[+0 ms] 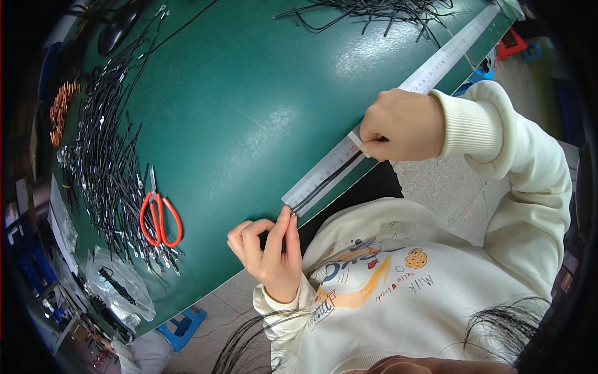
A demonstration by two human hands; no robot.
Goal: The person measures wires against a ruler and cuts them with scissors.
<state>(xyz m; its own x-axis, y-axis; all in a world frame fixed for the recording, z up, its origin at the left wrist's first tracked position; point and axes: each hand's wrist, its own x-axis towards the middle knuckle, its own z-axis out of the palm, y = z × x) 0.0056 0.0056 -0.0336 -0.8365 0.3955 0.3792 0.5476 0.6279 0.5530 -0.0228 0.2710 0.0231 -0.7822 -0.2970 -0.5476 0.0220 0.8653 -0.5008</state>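
Observation:
A long pale ruler lies along the table's near edge, running up to the far right. Over its near end stretches a thin black cable. My left hand pinches one end of the cable between thumb and forefinger, right at the ruler's end. Farther up, my right hand is closed over the ruler, its fingertips at the cable's other end. A small white strip shows beside those fingertips. What lies inside my right fist is hidden.
Red-handled scissors rest against a big heap of black cables with metal terminals at left. Copper-coloured pieces and a clear plastic bag lie beyond. More black cables sit at the far edge. A blue stool stands below.

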